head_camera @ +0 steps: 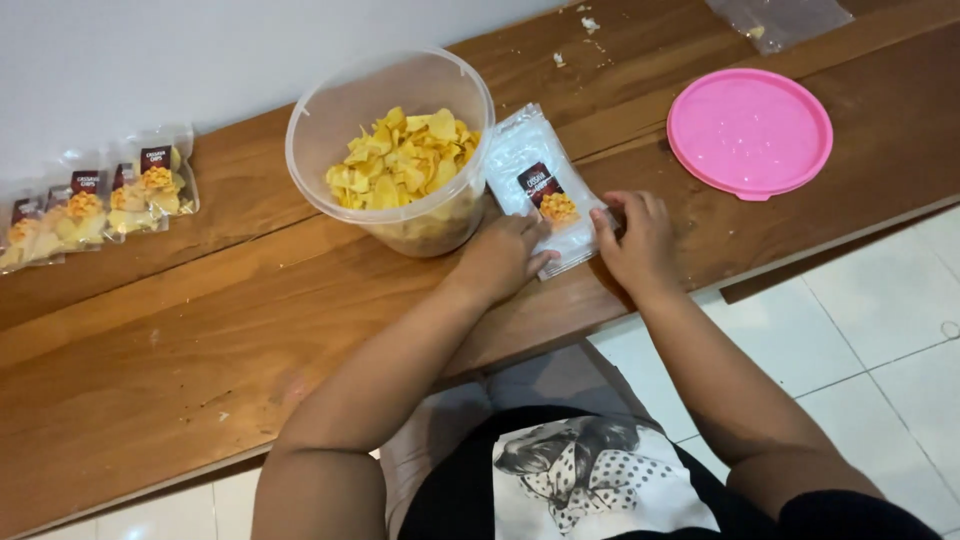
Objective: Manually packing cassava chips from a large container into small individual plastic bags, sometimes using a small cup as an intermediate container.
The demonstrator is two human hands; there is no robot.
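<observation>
Left hand [503,255] pressed flat on the near end of a stack of empty pouches [540,185], fingers loosely curled over its edge. Right hand [634,240] pinching the stack's right corner between thumb and fingers. Pouches lying on the wooden table [200,340], touching the tub [392,145]. Tub clear, round, uncovered, about half full of yellow chips [400,160]. Pink lid [750,132] flat on the table, well to the right. Filled bags [100,205] in a row near the wall, far left. Crumpled clear plastic [778,20] at the top right.
</observation>
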